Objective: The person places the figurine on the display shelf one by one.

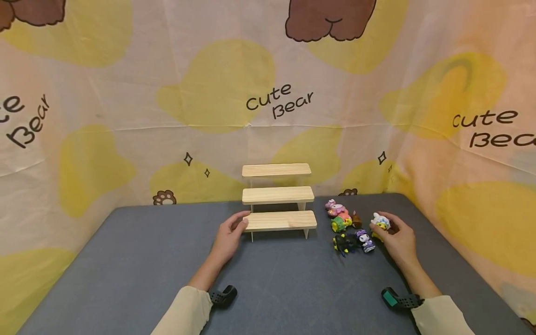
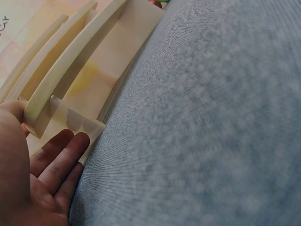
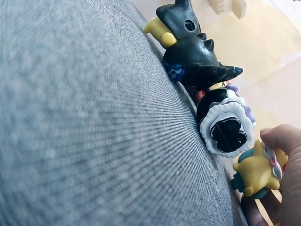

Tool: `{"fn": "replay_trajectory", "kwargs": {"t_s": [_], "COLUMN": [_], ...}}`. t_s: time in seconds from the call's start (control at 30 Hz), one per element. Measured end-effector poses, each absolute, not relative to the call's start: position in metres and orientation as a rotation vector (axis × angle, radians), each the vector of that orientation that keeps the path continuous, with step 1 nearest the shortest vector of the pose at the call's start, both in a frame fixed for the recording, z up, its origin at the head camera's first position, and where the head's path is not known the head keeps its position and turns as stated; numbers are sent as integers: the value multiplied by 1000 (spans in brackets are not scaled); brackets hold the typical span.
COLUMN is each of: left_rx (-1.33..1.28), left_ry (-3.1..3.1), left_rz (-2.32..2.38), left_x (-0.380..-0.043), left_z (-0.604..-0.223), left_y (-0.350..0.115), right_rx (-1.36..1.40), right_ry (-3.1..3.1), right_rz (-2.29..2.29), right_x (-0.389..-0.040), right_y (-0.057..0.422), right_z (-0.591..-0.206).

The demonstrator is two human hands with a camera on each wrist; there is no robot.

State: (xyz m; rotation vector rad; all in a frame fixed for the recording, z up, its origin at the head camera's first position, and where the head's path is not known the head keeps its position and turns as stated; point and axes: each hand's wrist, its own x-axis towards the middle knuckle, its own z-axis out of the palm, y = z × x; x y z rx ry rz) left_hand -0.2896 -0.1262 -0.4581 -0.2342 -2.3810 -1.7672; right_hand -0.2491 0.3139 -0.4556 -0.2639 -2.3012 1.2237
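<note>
A three-step wooden display stand (image 1: 280, 221) with clear side supports stands at the middle of the table's back. My left hand (image 1: 226, 238) holds the left end of its lowest step, with the thumb at the step's end and other fingers straight beside the clear support (image 2: 77, 115). My right hand (image 1: 401, 243) pinches a small yellow toy figurine (image 3: 258, 172) with a white top between thumb and fingers. Just left of it lie a purple-and-white figurine (image 1: 365, 242) and a black figurine (image 1: 345, 243) with yellow parts.
Behind those two lie a pink figurine (image 1: 335, 208), a green-and-orange one (image 1: 341, 223) and a brown one (image 1: 356, 219). The dark grey table (image 1: 125, 270) is backed and flanked by a printed cloth (image 1: 201, 93).
</note>
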Motion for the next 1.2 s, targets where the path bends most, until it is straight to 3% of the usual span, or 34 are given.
{"fn": "replay_trajectory", "kwargs": {"t_s": [0.33, 0.67, 0.87, 1.2], "left_rx": [-258, -248, -262, -255], "left_ry": [-2403, -2362, -2355, -2345], "left_rz": [-1780, -1760, -1784, -1811], "left_x": [-267, -290, -290, -289], "left_z": [-426, -456, -456, -457], "left_y": [-123, -128, -126, -126], "right_rx": [-301, -211, -23, 26], "right_ry": [-2262, -2359, -2368, -2374], "right_rz": [1222, 1158, 1184, 1202], "right_x": [-248, -246, -239, -242], "right_y": [314, 314, 312, 285], "right_z": [-457, -427, -395, -358]}}
